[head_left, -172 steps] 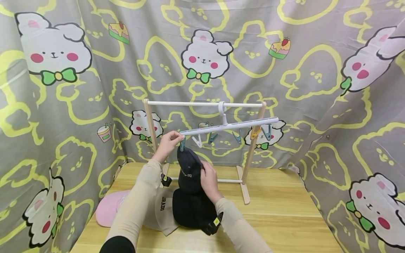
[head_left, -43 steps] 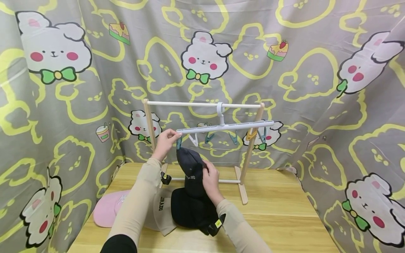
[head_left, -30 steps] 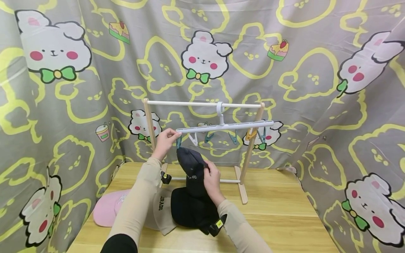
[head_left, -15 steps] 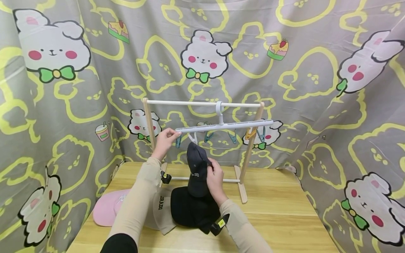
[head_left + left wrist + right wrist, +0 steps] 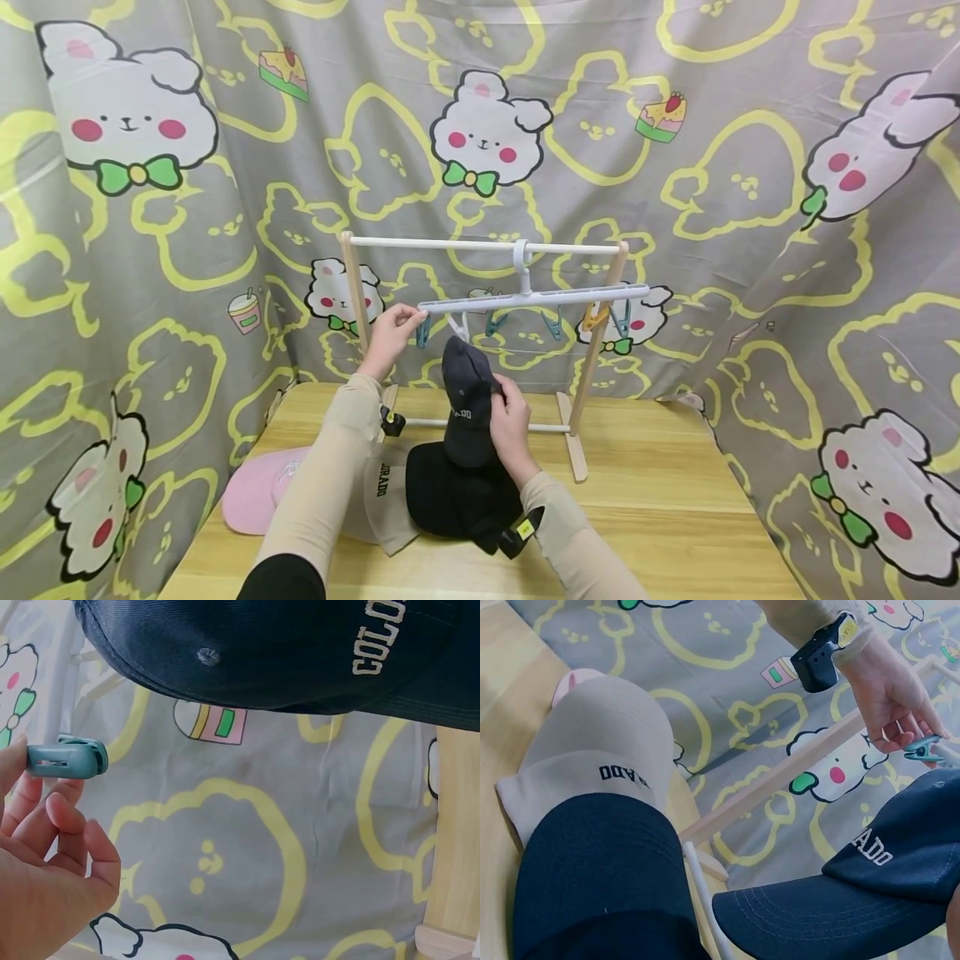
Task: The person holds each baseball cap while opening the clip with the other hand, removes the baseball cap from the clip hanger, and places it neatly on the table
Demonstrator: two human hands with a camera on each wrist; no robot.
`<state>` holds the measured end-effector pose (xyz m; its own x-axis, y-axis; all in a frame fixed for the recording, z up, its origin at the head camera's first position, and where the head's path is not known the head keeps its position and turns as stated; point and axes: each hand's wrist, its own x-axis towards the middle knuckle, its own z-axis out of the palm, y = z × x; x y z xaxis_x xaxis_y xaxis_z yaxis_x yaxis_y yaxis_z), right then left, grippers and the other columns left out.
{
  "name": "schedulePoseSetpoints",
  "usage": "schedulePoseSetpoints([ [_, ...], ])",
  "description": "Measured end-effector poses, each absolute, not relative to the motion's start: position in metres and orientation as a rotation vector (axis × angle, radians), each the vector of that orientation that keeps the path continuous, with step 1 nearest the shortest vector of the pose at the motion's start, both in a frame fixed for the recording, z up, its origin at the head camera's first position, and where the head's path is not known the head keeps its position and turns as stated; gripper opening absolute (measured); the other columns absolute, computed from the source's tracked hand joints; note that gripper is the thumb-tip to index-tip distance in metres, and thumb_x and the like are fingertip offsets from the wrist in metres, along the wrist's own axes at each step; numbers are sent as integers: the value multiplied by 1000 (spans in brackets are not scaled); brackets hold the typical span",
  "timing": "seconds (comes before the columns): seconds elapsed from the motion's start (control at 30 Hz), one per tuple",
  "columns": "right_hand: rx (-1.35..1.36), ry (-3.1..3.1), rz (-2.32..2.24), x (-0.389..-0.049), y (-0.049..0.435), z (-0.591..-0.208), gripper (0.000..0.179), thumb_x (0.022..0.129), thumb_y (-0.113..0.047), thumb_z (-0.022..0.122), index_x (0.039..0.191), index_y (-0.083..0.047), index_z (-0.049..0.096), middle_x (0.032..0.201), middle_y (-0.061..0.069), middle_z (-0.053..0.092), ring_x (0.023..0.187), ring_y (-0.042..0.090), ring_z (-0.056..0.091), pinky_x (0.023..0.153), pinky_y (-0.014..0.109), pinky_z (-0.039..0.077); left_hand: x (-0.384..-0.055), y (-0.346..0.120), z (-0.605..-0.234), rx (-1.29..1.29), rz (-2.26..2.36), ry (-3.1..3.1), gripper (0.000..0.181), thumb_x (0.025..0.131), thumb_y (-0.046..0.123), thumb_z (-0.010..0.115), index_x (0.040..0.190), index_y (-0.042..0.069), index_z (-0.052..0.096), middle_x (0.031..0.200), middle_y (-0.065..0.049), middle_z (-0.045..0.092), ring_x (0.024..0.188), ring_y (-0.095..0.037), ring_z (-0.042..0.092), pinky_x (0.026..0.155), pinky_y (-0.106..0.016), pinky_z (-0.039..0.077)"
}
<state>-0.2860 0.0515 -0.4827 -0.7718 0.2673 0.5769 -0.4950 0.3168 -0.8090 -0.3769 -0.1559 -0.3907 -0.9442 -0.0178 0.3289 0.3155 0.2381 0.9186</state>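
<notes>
My left hand (image 5: 390, 340) pinches a teal clothespin (image 5: 66, 759) at the left end of a pale clip hanger (image 5: 570, 296). My right hand (image 5: 512, 425) grips a navy baseball cap (image 5: 467, 408) by its right edge, brim down, lettering facing me. In the left wrist view, a gap separates the cap from the teal clothespin. The cap's top is just under a white clothespin (image 5: 459, 327); whether they touch I cannot tell. Only a sliver of the right hand shows in the right wrist view.
The hanger hooks on the top bar (image 5: 420, 243) of a wooden rack, tilted down at its left. More clothespins, including an orange one (image 5: 595, 317), hang along it. On the wooden table (image 5: 660, 500) lie a black cap (image 5: 431, 500), a beige cap (image 5: 386, 512) and a pink cap (image 5: 251, 500).
The navy cap was up against the teal clothespin; my right hand has moved it away to the right, beneath the white one. My left hand stays at the teal clothespin.
</notes>
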Motion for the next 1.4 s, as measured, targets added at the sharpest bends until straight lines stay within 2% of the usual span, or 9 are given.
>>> schedulePoseSetpoints([
  [0.23,193,-1930,1524,-286,51,-481,24,94,4,53,107,-5,71,107,12,72,99,28,69,87,44,55,-378,-156,-391,-273,-1768,-2251,35,94,34,64,101,0,62,77,8,62,70,-8,49,68,-25,40],
  [0.33,182,-1930,1529,-286,50,-482,24,94,5,54,107,-4,71,107,13,72,98,28,69,86,45,55,-378,-156,-392,-273,-1780,-2246,34,95,33,63,102,0,61,78,6,62,71,-8,51,69,-25,42],
  [0.57,175,-1920,1559,-287,48,-482,22,94,5,54,107,0,71,108,18,71,100,32,68,88,49,53,-377,-157,-392,-267,-1802,-2230,37,97,34,60,106,-2,60,83,-1,63,77,-18,52,72,-28,44],
  [0.73,184,-1917,1558,-286,49,-481,22,94,4,54,107,-3,71,108,15,72,100,30,68,88,48,54,-377,-157,-392,-242,-1807,-2225,35,98,34,58,106,0,59,88,-3,64,78,-13,54,81,-35,50],
  [0.83,192,-1919,1551,-286,49,-481,23,94,3,54,107,-4,72,107,13,72,99,29,69,87,47,54,-377,-156,-391,-232,-1820,-2202,34,99,32,56,108,-1,58,95,-9,65,78,-9,54,86,-39,51],
  [1.07,198,-1927,1534,-286,50,-480,24,94,3,53,107,-3,71,107,15,72,100,29,68,87,45,55,-373,-155,-387,-209,-1862,-2164,32,101,29,52,110,-1,54,110,-20,64,80,-8,54,75,-21,49],
  [1.17,190,-1926,1545,-286,50,-480,23,94,3,53,108,-2,71,109,15,72,101,30,68,88,45,54,-370,-154,-383,-203,-1906,-2154,31,102,27,50,112,-2,52,118,-26,61,86,-14,55,76,-22,49],
  [1.27,194,-1921,1558,-286,50,-480,23,95,3,53,109,-4,71,109,14,72,101,29,68,88,45,54,-369,-154,-382,-187,-1935,-2151,31,103,27,49,114,-2,51,122,-27,59,88,-17,55,78,-25,49],
  [1.4,197,-1922,1550,-286,52,-481,24,95,3,54,109,-5,71,109,12,72,102,28,68,89,44,54,-375,-155,-390,-210,-1898,-2139,34,102,32,49,115,1,51,122,-24,61,86,-9,54,76,-22,49],
])
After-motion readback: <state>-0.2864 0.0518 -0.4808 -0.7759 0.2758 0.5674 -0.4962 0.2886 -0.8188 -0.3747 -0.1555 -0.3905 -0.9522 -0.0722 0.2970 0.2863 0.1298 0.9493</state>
